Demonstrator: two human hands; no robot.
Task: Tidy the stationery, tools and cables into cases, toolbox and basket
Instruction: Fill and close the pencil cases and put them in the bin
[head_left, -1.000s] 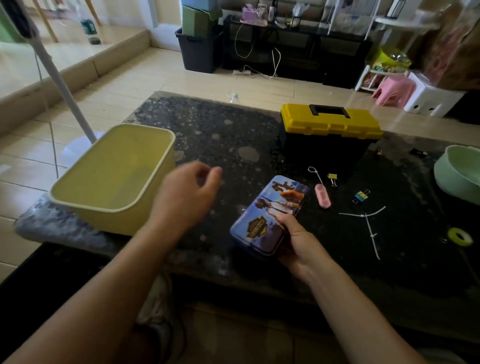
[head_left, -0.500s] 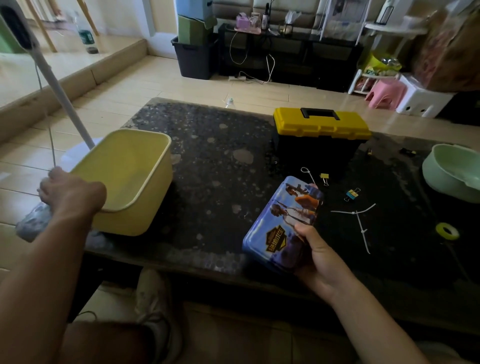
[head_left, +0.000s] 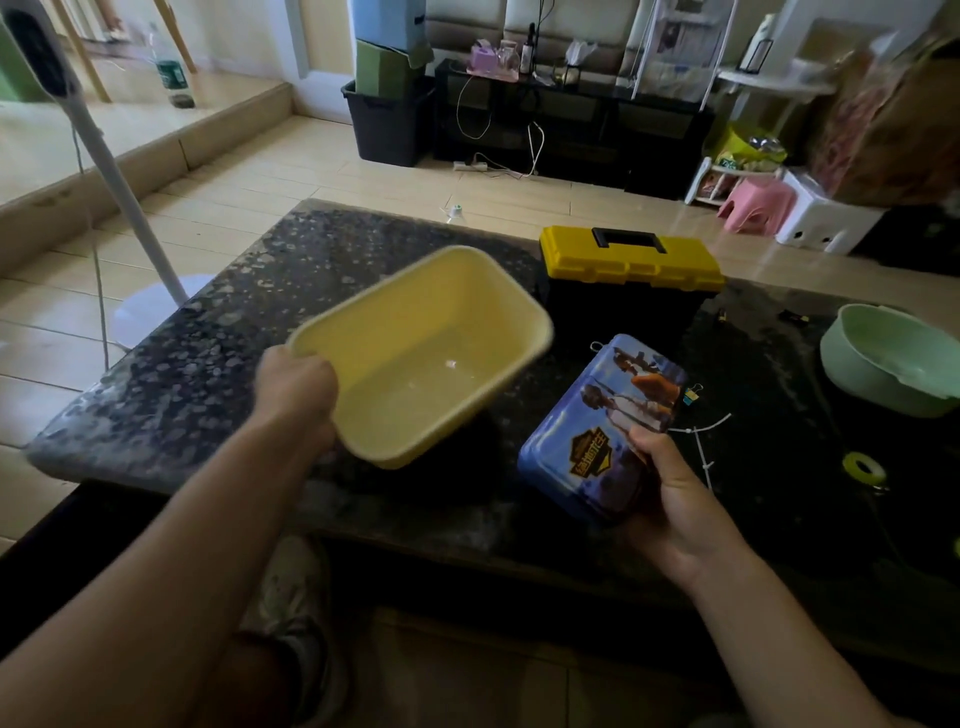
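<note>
The dark stone table (head_left: 218, 374) carries all the task items. The yellow basket (head_left: 415, 364) is near its centre, tilted, its far rim blurred and close beside the black toolbox with the yellow lid (head_left: 628, 270), which is closed. A green bowl (head_left: 883, 358) sits at the right edge. The printed blue case (head_left: 597, 431) is held clear of the table, lid shut. The left hand (head_left: 296, 389) grips the basket's near corner, fingers curled over the rim. The right hand (head_left: 670, 499) grips the case at its lower right end, thumb on the lid. White cable ties (head_left: 701, 436), a yellow tape roll (head_left: 862, 466) and a binder clip (head_left: 691, 395) lie loose to the right. Judgement: the basket is being positioned. It should be set down flat, short of the toolbox so that lid can open, and within reach of the loose items. Against the frame half a second ago, the basket has left the table's left edge and travelled rightward. The case remains in the same grip.
</note>
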